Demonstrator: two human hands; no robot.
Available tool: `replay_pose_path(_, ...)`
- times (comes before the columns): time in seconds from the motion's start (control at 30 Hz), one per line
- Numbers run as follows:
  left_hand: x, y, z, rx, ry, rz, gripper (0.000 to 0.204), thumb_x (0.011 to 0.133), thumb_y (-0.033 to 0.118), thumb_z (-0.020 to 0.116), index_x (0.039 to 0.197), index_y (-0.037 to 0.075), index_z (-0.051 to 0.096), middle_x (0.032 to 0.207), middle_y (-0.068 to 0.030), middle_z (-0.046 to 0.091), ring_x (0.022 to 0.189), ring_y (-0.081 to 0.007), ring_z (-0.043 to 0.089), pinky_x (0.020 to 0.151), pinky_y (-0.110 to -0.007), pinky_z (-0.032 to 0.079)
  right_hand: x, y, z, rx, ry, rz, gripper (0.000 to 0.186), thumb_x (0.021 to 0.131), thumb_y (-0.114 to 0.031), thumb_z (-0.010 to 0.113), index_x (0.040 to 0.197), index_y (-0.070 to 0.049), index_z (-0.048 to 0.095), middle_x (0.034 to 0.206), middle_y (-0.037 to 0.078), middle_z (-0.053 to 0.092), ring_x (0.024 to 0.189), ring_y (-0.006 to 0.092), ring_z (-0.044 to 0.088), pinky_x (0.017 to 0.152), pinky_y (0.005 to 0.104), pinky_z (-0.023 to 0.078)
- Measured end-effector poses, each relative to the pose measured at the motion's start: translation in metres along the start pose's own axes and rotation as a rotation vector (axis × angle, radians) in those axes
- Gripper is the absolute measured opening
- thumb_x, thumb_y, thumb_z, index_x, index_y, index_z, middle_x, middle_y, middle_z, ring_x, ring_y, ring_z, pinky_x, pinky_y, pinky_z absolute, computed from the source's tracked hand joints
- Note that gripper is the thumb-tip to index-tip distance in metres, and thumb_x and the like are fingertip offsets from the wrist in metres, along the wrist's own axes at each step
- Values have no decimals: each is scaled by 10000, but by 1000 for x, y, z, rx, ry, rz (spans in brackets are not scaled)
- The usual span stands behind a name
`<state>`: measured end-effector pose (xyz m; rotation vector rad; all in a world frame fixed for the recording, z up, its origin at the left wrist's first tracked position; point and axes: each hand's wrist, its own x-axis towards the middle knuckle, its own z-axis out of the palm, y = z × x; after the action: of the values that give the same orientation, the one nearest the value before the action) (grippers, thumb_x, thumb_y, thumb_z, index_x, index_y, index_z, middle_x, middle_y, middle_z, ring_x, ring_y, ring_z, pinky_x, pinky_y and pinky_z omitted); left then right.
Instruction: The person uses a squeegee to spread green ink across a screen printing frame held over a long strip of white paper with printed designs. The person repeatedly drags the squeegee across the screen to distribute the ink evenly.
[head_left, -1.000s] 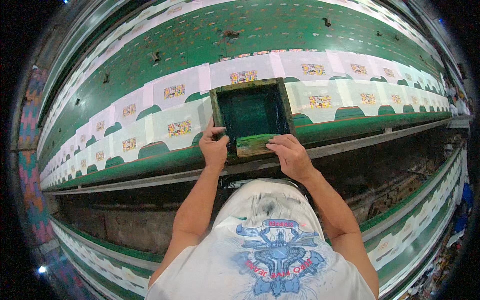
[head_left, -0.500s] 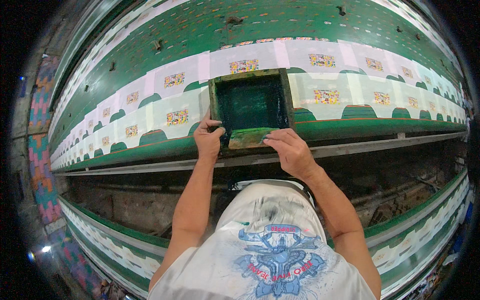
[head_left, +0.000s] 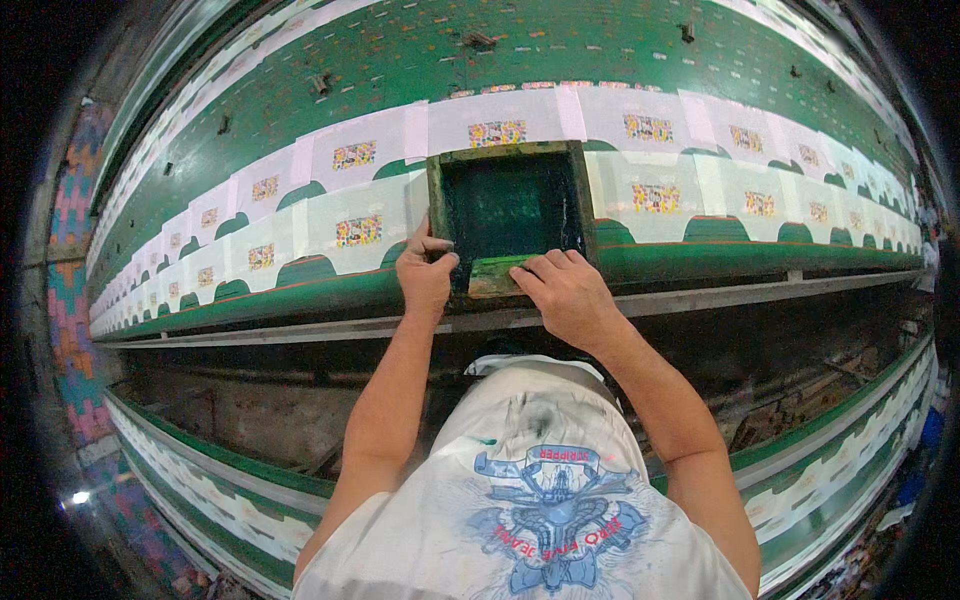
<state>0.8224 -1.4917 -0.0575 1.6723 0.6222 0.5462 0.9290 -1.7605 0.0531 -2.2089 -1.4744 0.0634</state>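
A square wooden printing screen (head_left: 581, 200) with a dark green, wet-looking mesh lies on white cut pieces along the near edge of the green printing table. My left hand (head_left: 423, 271) grips the screen's lower left side, fingers curled round the frame. My right hand (head_left: 570, 300) is closed on a green-stained wooden squeegee (head_left: 490, 275) at the lower end inside the screen, its thumb and fingers on the squeegee's bar. White pieces with colourful prints (head_left: 657, 197) lie either side of the screen and in a row behind it.
The long green table (head_left: 420, 50) curves away to both sides, with small metal fittings on it. A pale rail (head_left: 700, 293) runs below its front edge. More tables with white pieces (head_left: 170, 480) stand lower left and right. Coloured floor tiles (head_left: 75, 290) show at far left.
My right hand has shifted slightly left along the squeegee and its fingers now reach further over the bar. My left hand stays on the screen's frame, and the view has shifted slightly.
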Motion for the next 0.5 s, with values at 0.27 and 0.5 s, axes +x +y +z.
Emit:
replay_pose_path(0.27,-2,10,11,-261,17,-187,292,938,-84,728,1208,0,799,1728,-245,542,1599,-329,521,1306,-440,389,66,51,-38,104,-325,94,319,878,-39,690,1178,-75,793,1133,178,773,1156,409,726,1008,534,597)
replay_pose_path(0.5,1,1,6,-197,-51,-115,336,973,-65,719,1288,29,787,1710,-253,554,1596,-338,520,1317,-444,381,127,80,-27,0,-162,144,441,927,43,654,1325,-81,796,1221,193,780,1199,440,717,1061,556,581)
